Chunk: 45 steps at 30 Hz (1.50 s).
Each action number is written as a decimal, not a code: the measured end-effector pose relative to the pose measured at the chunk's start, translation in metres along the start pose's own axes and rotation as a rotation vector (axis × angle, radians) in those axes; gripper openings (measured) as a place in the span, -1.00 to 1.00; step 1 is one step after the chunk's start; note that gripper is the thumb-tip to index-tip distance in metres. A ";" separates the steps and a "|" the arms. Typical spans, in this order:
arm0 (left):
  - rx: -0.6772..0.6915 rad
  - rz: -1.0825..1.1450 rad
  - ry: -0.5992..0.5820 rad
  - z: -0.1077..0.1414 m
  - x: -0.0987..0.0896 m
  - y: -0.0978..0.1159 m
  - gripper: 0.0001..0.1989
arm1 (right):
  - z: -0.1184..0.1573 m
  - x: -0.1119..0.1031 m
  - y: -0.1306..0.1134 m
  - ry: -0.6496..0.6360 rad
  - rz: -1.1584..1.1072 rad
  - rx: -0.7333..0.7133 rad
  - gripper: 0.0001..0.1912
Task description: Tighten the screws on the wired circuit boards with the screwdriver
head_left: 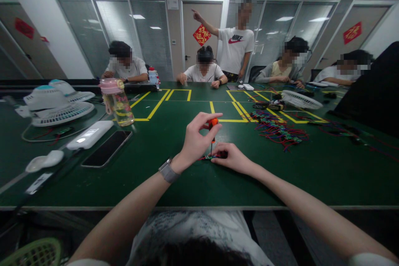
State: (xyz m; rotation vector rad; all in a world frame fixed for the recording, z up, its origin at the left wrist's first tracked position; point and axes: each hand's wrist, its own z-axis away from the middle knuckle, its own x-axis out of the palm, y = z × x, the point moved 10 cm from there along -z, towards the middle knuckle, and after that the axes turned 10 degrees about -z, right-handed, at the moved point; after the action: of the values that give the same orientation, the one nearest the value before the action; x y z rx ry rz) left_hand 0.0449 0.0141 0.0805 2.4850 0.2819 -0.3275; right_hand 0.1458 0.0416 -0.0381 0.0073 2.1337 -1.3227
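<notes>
My left hand [199, 131] grips the orange handle of a screwdriver [213, 123] between thumb and fingers. The tool stands upright, its thin shaft pointing down at a small green circuit board [209, 157] on the table. Whether the tip touches the board I cannot tell. Low beside the shaft, my right hand [229, 157] is closed on the board's right side, fingers bent. A dark red part shows within its curled fingers. A red wire comes off the board's left end.
The green table [174, 183] carries a phone [107, 148], a white power bank [90, 134], a pink-lidded bottle [117, 104] and white fans [59, 104] on the left. Wired circuit boards [277, 126] lie in a heap at right. Several people sit or stand across the table.
</notes>
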 end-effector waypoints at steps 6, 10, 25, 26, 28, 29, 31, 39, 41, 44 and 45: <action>-0.004 0.011 -0.012 0.000 0.000 -0.001 -0.76 | 0.000 0.000 -0.001 -0.001 -0.005 -0.001 -0.89; -0.059 0.152 -0.055 0.001 0.006 -0.006 -0.70 | 0.000 0.000 -0.001 -0.007 -0.012 -0.002 -0.89; -0.035 0.102 -0.015 0.001 -0.001 -0.002 -0.71 | 0.000 -0.001 -0.001 -0.006 0.005 -0.014 -0.87; -0.045 0.122 -0.017 0.002 0.001 -0.003 -0.71 | 0.000 -0.001 -0.001 -0.004 0.003 -0.012 -0.87; -0.058 0.117 -0.008 0.002 0.001 -0.006 -0.73 | 0.000 -0.001 0.000 -0.003 0.000 -0.003 -0.87; -0.060 0.099 -0.002 0.002 0.001 -0.007 -0.74 | 0.000 -0.001 0.000 -0.001 -0.001 0.000 -0.87; -0.053 0.056 0.012 0.002 0.000 -0.006 -0.78 | 0.001 -0.001 0.000 -0.001 -0.003 0.001 -0.87; -0.035 0.035 0.004 0.001 -0.003 -0.003 -0.75 | 0.001 -0.001 -0.002 -0.001 0.002 -0.016 -0.88; -0.036 0.066 -0.002 0.001 -0.003 -0.003 -0.73 | 0.001 -0.001 -0.002 0.001 0.001 -0.016 -0.88; -0.036 0.069 0.004 0.002 -0.003 -0.004 -0.74 | 0.001 -0.001 -0.001 0.005 0.003 -0.011 -0.88; -0.039 0.062 0.006 0.002 -0.003 -0.004 -0.74 | 0.001 -0.001 -0.001 0.004 0.003 -0.009 -0.88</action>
State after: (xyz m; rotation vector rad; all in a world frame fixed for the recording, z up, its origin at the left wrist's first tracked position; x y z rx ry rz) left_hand 0.0407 0.0159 0.0777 2.4513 0.2108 -0.2855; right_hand 0.1464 0.0407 -0.0369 0.0096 2.1423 -1.3123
